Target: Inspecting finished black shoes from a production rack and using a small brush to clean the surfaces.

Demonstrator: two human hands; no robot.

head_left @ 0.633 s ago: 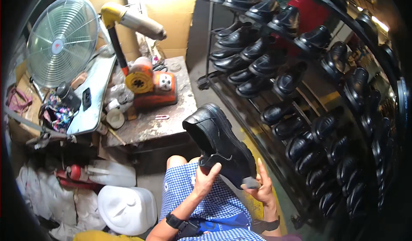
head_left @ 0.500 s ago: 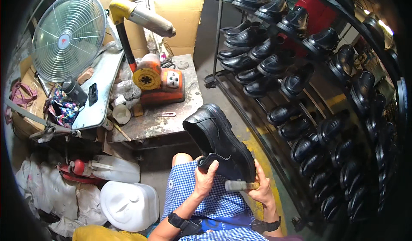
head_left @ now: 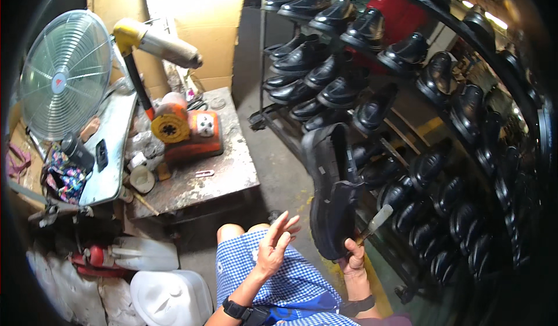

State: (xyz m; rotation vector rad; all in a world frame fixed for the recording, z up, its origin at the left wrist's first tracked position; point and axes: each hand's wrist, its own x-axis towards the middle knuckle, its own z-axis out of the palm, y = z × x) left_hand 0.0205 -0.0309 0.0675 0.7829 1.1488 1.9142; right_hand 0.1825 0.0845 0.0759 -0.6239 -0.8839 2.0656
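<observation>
My right hand point(head_left: 353, 262) grips a black slip-on shoe point(head_left: 325, 218) by its lower end. The shoe stands nearly upright, tilted on its side, with its dark opening facing me. Between the same fingers is a small tool point(head_left: 375, 221) with a pale, flat end and a brownish lower part. It slants up to the right beside the shoe; its exact kind does not show. To the left of the shoe, my left hand point(head_left: 275, 250) is raised over my lap, fingers spread and empty. It does not touch the shoe. A blue checked cloth point(head_left: 256, 268) covers my lap.
A metal rack point(head_left: 263, 53) filled with black shoes rises at the right. Ahead on the left, a worn table point(head_left: 232, 169) bears an orange machine point(head_left: 192, 134). A large fan point(head_left: 64, 76) stands far left, above a white plastic container point(head_left: 171, 300) and a red object point(head_left: 93, 256).
My left hand has let go of the shoe and opened. My right hand has carried the shoe right and turned it more upright. The tool now points up. The view has shifted right.
</observation>
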